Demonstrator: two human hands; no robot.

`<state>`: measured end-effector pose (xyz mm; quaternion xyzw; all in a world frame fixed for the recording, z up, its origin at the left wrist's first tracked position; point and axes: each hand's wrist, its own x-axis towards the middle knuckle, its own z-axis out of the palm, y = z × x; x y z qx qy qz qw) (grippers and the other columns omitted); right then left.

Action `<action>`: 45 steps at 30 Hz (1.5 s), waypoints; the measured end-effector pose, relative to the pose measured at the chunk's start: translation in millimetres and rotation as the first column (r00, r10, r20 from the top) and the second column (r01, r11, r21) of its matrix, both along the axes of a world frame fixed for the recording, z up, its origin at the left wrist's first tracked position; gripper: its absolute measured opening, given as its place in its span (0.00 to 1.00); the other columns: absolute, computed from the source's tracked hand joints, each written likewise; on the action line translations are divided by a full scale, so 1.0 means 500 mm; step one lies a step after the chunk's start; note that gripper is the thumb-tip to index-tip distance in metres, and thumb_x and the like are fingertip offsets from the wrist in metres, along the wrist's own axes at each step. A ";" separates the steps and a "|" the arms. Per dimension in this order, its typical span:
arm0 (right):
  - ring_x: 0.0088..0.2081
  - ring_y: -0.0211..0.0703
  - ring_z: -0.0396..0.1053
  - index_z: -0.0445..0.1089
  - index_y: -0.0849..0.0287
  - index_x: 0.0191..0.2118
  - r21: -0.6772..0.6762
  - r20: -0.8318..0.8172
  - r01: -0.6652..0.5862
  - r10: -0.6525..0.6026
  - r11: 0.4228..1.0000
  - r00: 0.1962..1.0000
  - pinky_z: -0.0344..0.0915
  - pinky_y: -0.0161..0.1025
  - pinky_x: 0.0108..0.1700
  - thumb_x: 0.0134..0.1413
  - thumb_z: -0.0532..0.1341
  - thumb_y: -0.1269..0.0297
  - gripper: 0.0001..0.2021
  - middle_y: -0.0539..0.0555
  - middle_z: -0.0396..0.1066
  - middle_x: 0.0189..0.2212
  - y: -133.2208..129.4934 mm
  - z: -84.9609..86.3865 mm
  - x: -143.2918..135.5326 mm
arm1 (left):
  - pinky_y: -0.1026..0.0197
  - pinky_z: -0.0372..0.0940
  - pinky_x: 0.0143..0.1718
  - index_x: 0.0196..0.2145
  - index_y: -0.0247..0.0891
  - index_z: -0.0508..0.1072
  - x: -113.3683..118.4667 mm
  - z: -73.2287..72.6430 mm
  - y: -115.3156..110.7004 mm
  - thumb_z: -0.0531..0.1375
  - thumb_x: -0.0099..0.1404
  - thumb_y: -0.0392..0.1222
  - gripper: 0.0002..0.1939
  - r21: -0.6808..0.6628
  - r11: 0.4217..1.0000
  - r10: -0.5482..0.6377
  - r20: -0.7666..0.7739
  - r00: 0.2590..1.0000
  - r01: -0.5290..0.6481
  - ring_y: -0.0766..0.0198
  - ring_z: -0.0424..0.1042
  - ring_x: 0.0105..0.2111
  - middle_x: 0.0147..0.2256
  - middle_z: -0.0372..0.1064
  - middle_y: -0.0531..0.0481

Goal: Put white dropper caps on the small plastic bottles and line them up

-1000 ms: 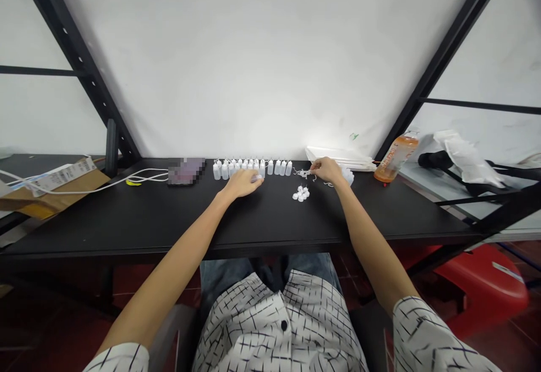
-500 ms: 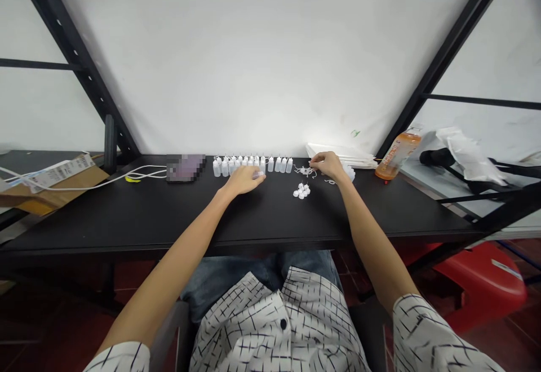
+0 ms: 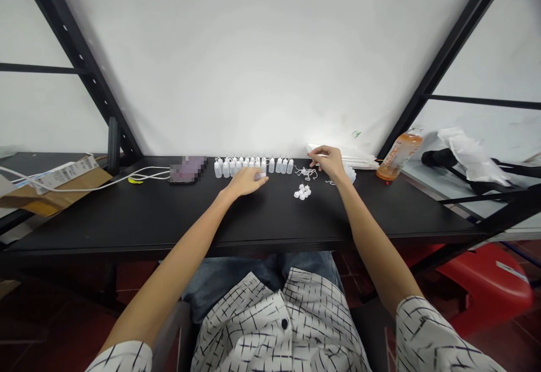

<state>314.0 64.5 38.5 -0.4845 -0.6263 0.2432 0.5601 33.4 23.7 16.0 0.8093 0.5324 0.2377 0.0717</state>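
My left hand [image 3: 245, 180] is closed round a small white plastic bottle [image 3: 262, 175], mostly hidden by the fingers. Behind it, small white squeeze bottles [image 3: 226, 168] stand upright in rows, and several more [image 3: 284, 165] stand just to the right. My right hand [image 3: 328, 162] is raised over the table with thumb and forefinger pinched; whatever sits between the tips is too small to make out. Below those fingertips lies a loose heap of thin white curly pieces [image 3: 307, 173]. Nearer to me is a small pile of white caps [image 3: 302, 193].
White sheets or bags [image 3: 355, 159] and a clear plastic bag [image 3: 350, 173] lie beyond my right wrist. An orange drink bottle [image 3: 397, 155] leans at the right. A phone [image 3: 188, 169], white cable [image 3: 147, 175] and cardboard box [image 3: 51, 189] are at the left.
My right hand has lifted a little off the heap of curly pieces, its fingers pinched. The left hand keeps hold of the bottle in nearly the same place.
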 end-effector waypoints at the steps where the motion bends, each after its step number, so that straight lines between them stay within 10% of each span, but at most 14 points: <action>1: 0.21 0.38 0.72 0.71 0.63 0.28 -0.001 -0.004 -0.039 0.039 0.999 0.999 0.57 0.29 0.16 0.42 0.72 0.57 0.15 0.56 0.74 0.27 -0.006 0.002 -0.009 | 0.56 0.60 0.36 0.29 0.37 0.72 0.001 0.001 -0.001 0.55 0.66 0.52 0.16 -0.004 1.000 -0.006 0.005 1.000 0.006 0.56 0.68 0.33 0.27 0.68 0.46; 11: 0.22 0.40 0.74 0.73 0.63 0.31 -0.135 0.088 -0.453 0.466 0.881 0.880 0.58 0.30 0.16 0.42 0.73 0.50 0.20 0.56 0.75 0.26 -0.069 -0.001 -0.130 | 0.55 0.64 0.44 0.44 0.37 0.74 0.006 -0.004 -0.001 0.54 0.65 0.48 0.17 -0.045 0.993 -0.105 0.145 0.984 0.112 0.55 0.71 0.40 0.41 0.74 0.45; 45: 0.23 0.39 0.75 0.76 0.63 0.40 -0.124 0.286 -0.478 0.493 0.869 0.822 0.62 0.29 0.17 0.52 0.67 0.58 0.14 0.58 0.78 0.36 -0.068 -0.034 -0.141 | 0.60 0.59 0.35 0.44 0.33 0.77 0.021 -0.002 -0.012 0.54 0.63 0.41 0.17 -0.071 0.980 -0.175 0.129 0.976 0.185 0.60 0.67 0.32 0.31 0.71 0.48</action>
